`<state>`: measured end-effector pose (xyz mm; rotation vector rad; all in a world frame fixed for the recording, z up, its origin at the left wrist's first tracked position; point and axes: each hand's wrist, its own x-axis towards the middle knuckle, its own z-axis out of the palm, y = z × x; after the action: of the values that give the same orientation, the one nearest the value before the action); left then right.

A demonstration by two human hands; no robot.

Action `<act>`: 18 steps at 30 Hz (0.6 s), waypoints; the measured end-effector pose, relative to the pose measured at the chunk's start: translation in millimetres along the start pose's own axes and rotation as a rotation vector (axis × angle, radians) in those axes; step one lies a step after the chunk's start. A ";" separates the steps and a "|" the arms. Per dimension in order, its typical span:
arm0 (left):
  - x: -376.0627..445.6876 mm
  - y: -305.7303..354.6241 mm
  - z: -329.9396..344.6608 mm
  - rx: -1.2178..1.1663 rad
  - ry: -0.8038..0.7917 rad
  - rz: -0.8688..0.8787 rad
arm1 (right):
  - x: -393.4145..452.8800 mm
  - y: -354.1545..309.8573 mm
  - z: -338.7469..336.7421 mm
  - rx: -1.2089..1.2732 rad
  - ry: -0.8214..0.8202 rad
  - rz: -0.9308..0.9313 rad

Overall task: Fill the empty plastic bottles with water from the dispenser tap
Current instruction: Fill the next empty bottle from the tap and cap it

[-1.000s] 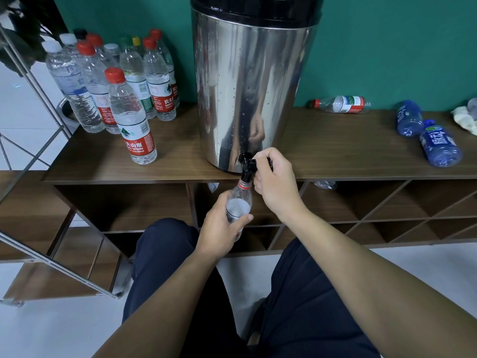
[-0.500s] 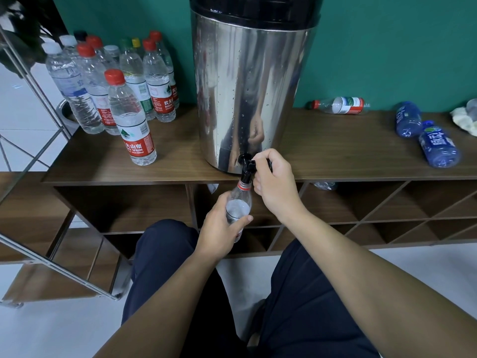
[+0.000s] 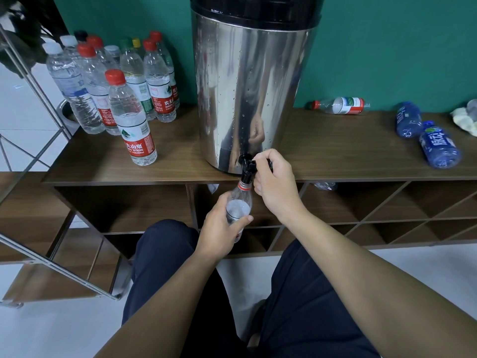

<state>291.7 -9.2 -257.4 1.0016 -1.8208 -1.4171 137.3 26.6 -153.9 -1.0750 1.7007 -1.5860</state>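
A tall steel water dispenser (image 3: 247, 86) stands on the wooden shelf top (image 3: 335, 148), its black tap (image 3: 247, 167) hanging over the front edge. My left hand (image 3: 222, 228) grips a clear plastic bottle (image 3: 238, 206) with a red neck ring, its open mouth right under the tap spout. Water stands high in the bottle, near its shoulder. My right hand (image 3: 275, 182) is closed around the tap's lever.
Several capped, filled bottles (image 3: 113, 94) stand at the shelf's left end, one of them (image 3: 130, 120) nearer the front. A clear bottle (image 3: 340, 105) and two blue bottles (image 3: 423, 135) lie on the right. Open cubbies sit below; a metal rack (image 3: 38, 254) is at left.
Both hands stay in place at the tap. The water level in the held bottle looks about the same.
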 end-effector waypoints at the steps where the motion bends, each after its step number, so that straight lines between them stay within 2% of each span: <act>1: -0.1 0.7 -0.2 0.000 0.001 -0.002 | 0.2 -0.2 0.1 -0.003 0.000 0.000; 18: -1.7 2.2 0.6 -0.072 -0.002 0.019 | 1.2 2.5 0.7 0.000 0.007 -0.001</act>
<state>291.6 -7.2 -255.4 0.9451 -1.7633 -1.4622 136.8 25.2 -156.3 -1.0719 1.7051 -1.5916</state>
